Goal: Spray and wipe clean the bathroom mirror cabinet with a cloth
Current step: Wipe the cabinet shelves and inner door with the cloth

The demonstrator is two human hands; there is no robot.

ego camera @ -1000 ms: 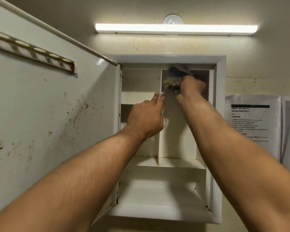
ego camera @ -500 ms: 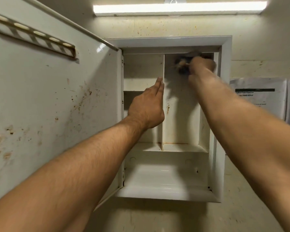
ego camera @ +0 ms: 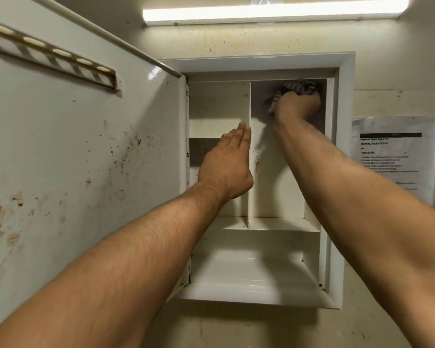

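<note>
The white wall cabinet [ego camera: 344,172] stands open, with a vertical divider [ego camera: 248,197] and shelves inside. Its door [ego camera: 73,159], stained with rust spots, is swung out to the left. My right hand [ego camera: 295,105] grips a striped grey cloth [ego camera: 299,87] and holds it against the top of the right compartment, near the right wall. My left hand [ego camera: 227,167] has its fingers straight, their tips touching the front edge of the divider at mid height. No spray bottle is in view.
A tube light [ego camera: 274,11] glows on the wall above the cabinet. Printed paper sheets [ego camera: 397,156] hang on the wall to the right. A slotted metal rail [ego camera: 50,54] is fixed near the top of the door's inner face. The wall around is speckled.
My right hand has carried the cloth from beside the divider rightward across the top of the right compartment. My left hand's fingers have straightened along the divider. The view has shifted.
</note>
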